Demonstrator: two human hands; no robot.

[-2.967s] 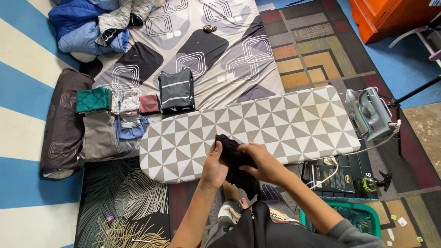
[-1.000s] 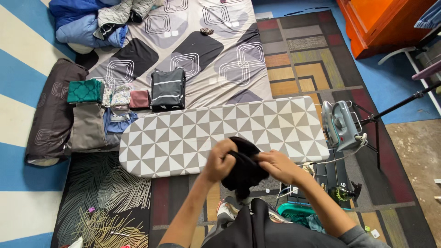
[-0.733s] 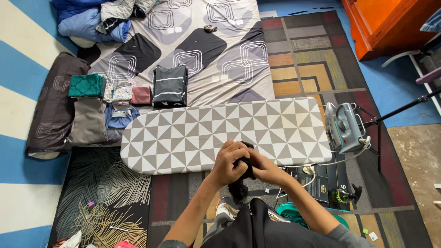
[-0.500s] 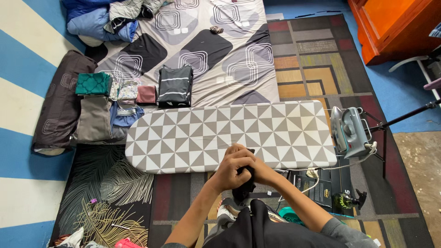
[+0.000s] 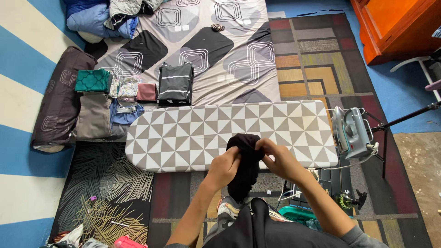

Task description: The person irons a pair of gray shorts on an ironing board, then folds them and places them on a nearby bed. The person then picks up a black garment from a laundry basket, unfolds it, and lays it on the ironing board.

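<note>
Nearest to us, our two forearms reach up from the bottom edge over dark cloth in our lap. Our left hand (image 5: 223,166) and right hand (image 5: 279,160) meet at the near edge of the ironing board (image 5: 183,138), and between them we hold a black garment (image 5: 245,165). The fingers of both hands are curled and pinched on the top of the garment, one hand on each side; its upper part lies bunched on the board while the rest hangs down off the near edge toward our knees.

Just below our right arm sits a teal basket (image 5: 294,214), with black gear and a cord beside it on the patterned rug (image 5: 317,59). To the near left lies a dark mat with a leaf print (image 5: 105,183).

The board has a grey and white triangle cover and runs left to right in front of us. At its right end an iron (image 5: 350,132) rests on a wire stand.

Beyond the board, on a mattress with a grey sheet (image 5: 216,50), we see a row of folded clothes: a green one (image 5: 93,81), a small maroon one (image 5: 146,92) and a dark striped one (image 5: 175,84). A dark pillow (image 5: 62,101) lies at the far left, and a heap of unfolded clothes (image 5: 110,14) sits at the far corner. An orange cabinet (image 5: 395,23) stands at the far right.
</note>
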